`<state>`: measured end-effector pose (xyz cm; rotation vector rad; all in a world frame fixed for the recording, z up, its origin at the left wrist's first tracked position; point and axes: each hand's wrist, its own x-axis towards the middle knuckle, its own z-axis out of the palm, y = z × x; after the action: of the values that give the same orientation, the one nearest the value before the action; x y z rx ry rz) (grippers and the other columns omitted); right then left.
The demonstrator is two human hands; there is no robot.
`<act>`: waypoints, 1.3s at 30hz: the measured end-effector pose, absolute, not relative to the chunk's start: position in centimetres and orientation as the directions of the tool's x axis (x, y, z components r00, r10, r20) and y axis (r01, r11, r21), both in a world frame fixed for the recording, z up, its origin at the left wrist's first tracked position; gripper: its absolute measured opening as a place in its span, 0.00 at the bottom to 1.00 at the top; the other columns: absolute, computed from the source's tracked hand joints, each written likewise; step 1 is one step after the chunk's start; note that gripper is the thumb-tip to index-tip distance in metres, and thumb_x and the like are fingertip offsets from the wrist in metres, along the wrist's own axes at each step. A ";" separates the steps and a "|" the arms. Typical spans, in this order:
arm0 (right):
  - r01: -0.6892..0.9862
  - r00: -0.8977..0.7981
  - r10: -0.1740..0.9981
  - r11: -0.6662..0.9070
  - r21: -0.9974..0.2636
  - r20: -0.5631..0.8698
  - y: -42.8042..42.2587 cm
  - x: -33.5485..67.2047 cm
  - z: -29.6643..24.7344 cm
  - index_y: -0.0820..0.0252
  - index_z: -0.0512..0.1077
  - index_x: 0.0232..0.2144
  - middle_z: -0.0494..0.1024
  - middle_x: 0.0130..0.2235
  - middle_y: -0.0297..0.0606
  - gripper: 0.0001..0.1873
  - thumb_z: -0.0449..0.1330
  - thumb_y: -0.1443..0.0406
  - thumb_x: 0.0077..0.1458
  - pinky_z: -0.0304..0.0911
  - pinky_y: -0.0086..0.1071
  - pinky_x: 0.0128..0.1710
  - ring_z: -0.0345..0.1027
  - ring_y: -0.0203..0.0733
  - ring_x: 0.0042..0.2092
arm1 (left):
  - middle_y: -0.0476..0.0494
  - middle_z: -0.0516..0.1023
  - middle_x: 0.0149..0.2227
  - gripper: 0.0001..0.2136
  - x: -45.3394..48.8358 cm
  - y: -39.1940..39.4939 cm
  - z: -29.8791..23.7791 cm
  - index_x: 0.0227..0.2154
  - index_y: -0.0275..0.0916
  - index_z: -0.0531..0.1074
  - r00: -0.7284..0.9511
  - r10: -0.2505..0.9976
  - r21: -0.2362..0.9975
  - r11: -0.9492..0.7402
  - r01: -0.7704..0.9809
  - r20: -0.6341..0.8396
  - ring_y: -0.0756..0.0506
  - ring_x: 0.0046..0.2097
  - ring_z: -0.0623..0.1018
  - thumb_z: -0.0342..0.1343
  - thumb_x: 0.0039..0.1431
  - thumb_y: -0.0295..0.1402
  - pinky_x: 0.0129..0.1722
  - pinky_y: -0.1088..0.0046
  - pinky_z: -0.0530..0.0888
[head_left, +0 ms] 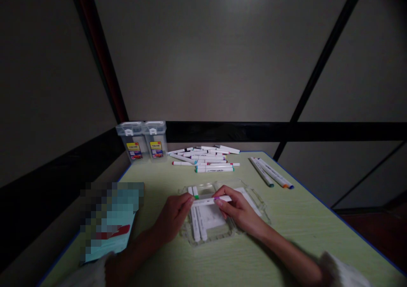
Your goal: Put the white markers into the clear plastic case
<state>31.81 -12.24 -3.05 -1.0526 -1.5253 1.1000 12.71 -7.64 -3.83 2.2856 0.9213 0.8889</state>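
A white marker with a purple band (206, 202) is held level between my two hands, above an open clear plastic case (219, 237). My left hand (173, 215) pinches its left end. Near the purple band, the fingers of my right hand (239, 210) close around the other end. Two white markers (197, 224) lie side by side in the left part of the case, one showing a green band near its top. Pale paper (213, 217) shows through the case's bottom.
A pile of white markers (210, 156) lies at the table's back edge. Several more markers (270, 172) rest at the right. Two lidded clear boxes (155, 145) stand at the back left. A teal item (114, 219), partly blurred out, lies left of my left arm.
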 end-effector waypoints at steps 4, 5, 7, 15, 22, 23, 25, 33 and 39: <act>0.114 -0.182 0.961 0.230 -0.966 0.208 -12.3 31.8 -3.0 0.61 0.63 0.26 0.59 0.17 0.26 0.14 0.54 0.55 0.50 0.48 0.25 0.20 0.52 0.30 0.21 | 0.54 0.57 0.17 0.16 12.7 -7.6 -3.8 0.18 0.36 0.60 0.555 0.745 0.654 -0.633 0.414 0.370 0.53 0.21 0.62 0.37 0.59 0.36 0.22 0.78 0.56; 0.115 -0.181 0.962 0.229 -0.967 0.206 -12.3 31.7 -3.0 0.61 0.63 0.26 0.59 0.17 0.26 0.14 0.54 0.55 0.50 0.47 0.25 0.20 0.52 0.30 0.21 | 0.54 0.57 0.17 0.16 12.7 -7.6 -3.8 0.18 0.36 0.60 0.553 0.747 0.653 -0.632 0.417 0.370 0.53 0.21 0.62 0.37 0.58 0.36 0.22 0.78 0.56; 0.117 -0.180 0.962 0.228 -0.967 0.205 -12.3 31.7 -3.0 0.61 0.63 0.26 0.59 0.17 0.26 0.14 0.54 0.55 0.50 0.48 0.25 0.20 0.52 0.30 0.21 | 0.54 0.57 0.17 0.16 12.7 -7.6 -3.8 0.18 0.36 0.60 0.551 0.749 0.652 -0.630 0.422 0.367 0.53 0.21 0.61 0.38 0.58 0.36 0.22 0.78 0.56; 0.133 -0.172 0.967 0.214 -0.968 0.190 -12.3 31.7 -3.0 0.61 0.63 0.27 0.59 0.17 0.26 0.15 0.54 0.54 0.50 0.47 0.25 0.19 0.52 0.30 0.21 | 0.55 0.55 0.16 0.16 12.7 -7.7 -3.6 0.18 0.37 0.59 0.558 0.746 0.653 -0.631 0.418 0.364 0.54 0.20 0.60 0.38 0.58 0.36 0.22 0.78 0.55; 0.122 -0.171 0.966 0.217 -0.969 0.194 -12.2 31.7 -3.2 0.61 0.63 0.27 0.59 0.17 0.26 0.14 0.54 0.55 0.50 0.47 0.25 0.19 0.52 0.30 0.21 | 0.55 0.55 0.16 0.16 12.7 -7.8 -3.7 0.17 0.37 0.58 0.560 0.739 0.645 -0.642 0.415 0.375 0.54 0.20 0.60 0.37 0.58 0.36 0.21 0.77 0.55; 0.118 -0.173 0.965 0.217 -0.969 0.195 -12.2 31.7 -3.2 0.61 0.63 0.27 0.59 0.17 0.26 0.14 0.54 0.55 0.50 0.47 0.25 0.20 0.52 0.30 0.21 | 0.55 0.55 0.16 0.16 12.7 -7.8 -3.7 0.17 0.37 0.58 0.562 0.738 0.644 -0.642 0.415 0.374 0.54 0.20 0.60 0.38 0.58 0.36 0.21 0.77 0.55; 0.115 -0.175 0.966 0.214 -0.970 0.192 -12.1 31.8 -3.3 0.61 0.63 0.27 0.60 0.18 0.26 0.14 0.54 0.55 0.50 0.48 0.25 0.20 0.52 0.30 0.21 | 0.55 0.55 0.16 0.16 12.7 -7.8 -3.7 0.17 0.37 0.59 0.560 0.741 0.648 -0.639 0.416 0.371 0.54 0.20 0.60 0.37 0.58 0.36 0.22 0.77 0.55; 0.127 -0.176 0.968 0.202 -0.971 0.178 -12.3 31.7 -3.0 0.61 0.63 0.27 0.59 0.17 0.26 0.14 0.54 0.54 0.50 0.47 0.25 0.20 0.51 0.30 0.21 | 0.54 0.57 0.16 0.16 12.8 -7.9 -3.6 0.18 0.36 0.60 0.558 0.744 0.653 -0.633 0.415 0.367 0.54 0.20 0.60 0.38 0.58 0.36 0.22 0.78 0.56; 0.124 -0.180 0.969 0.193 -0.973 0.169 -12.2 31.7 -3.0 0.61 0.63 0.27 0.59 0.17 0.26 0.15 0.54 0.54 0.50 0.46 0.26 0.19 0.51 0.30 0.21 | 0.54 0.58 0.16 0.16 12.8 -7.8 -3.7 0.18 0.36 0.61 0.552 0.739 0.640 -0.646 0.416 0.386 0.53 0.21 0.61 0.38 0.58 0.36 0.22 0.78 0.56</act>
<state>31.74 -12.21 -2.98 -1.0869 -1.5190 1.1218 12.75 -7.83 -3.68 2.3076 0.9314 0.8931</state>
